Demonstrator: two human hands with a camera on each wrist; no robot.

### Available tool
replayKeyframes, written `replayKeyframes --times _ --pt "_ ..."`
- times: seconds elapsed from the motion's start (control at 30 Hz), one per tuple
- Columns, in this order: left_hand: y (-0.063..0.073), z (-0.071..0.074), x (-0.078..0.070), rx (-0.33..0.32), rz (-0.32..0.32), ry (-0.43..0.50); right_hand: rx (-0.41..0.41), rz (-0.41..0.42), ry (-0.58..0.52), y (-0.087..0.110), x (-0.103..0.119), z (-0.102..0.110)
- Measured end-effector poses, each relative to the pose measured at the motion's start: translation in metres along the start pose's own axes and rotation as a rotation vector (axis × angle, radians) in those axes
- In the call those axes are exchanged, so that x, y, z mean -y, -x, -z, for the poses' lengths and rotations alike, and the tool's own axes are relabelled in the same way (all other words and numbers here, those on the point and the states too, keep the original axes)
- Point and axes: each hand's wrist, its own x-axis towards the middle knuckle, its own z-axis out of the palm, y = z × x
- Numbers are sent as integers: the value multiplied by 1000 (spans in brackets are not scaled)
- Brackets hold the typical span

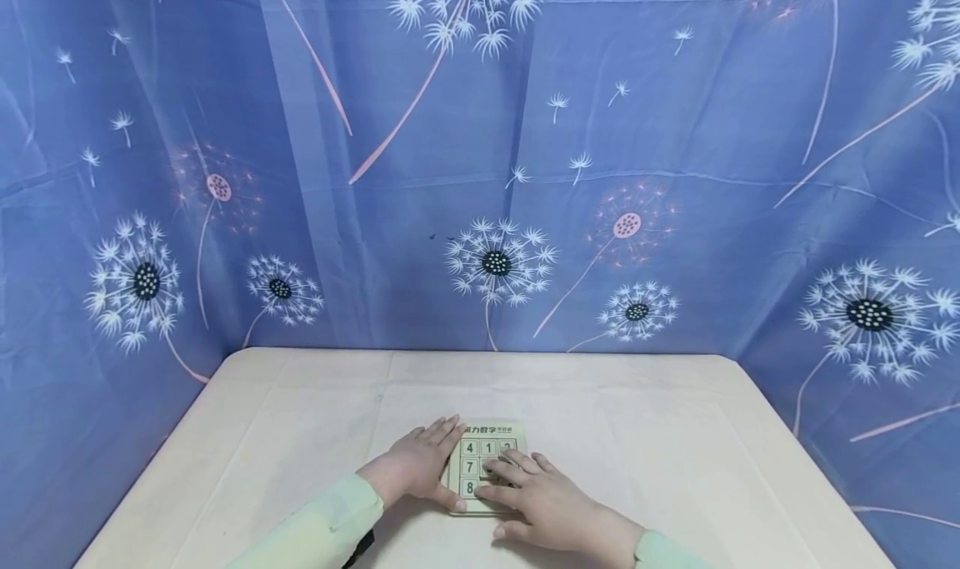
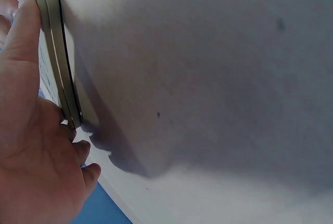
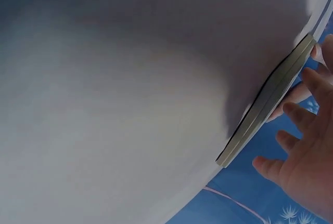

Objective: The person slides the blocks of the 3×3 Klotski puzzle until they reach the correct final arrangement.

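Observation:
A pale green number sliding puzzle lies flat near the table's front, with square tiles in its frame; 4, 1, 7 and 8 are readable. My left hand holds it at the left, thumb by the lower left corner and fingers along the upper left side. In the left wrist view, that thumb presses the puzzle's edge. Over the tiles on the right spreads my right hand, its fingertips on or just above them, covering several. The right wrist view shows its extended fingers beside the puzzle's edge.
A cream-covered table stretches around the puzzle. Behind it and at both sides hangs a blue curtain with a dandelion print. A small black strap-like item shows below the left sleeve.

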Motion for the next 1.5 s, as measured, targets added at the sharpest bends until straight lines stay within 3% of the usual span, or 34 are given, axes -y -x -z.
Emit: replayKeyframes --times 0.33,0.87,1.2,1.5 --pt "0 0 0 -3 -4 1 50 -33 -34 -4 2 0" --pt "-2 0 0 15 7 31 48 -32 -39 -6 1 -1" --pt "-2 0 -1 11 11 25 -3 -12 -16 -2 -4 -3" --pt "-2 -1 -1 -3 6 7 21 -36 -61 0 -6 -1"
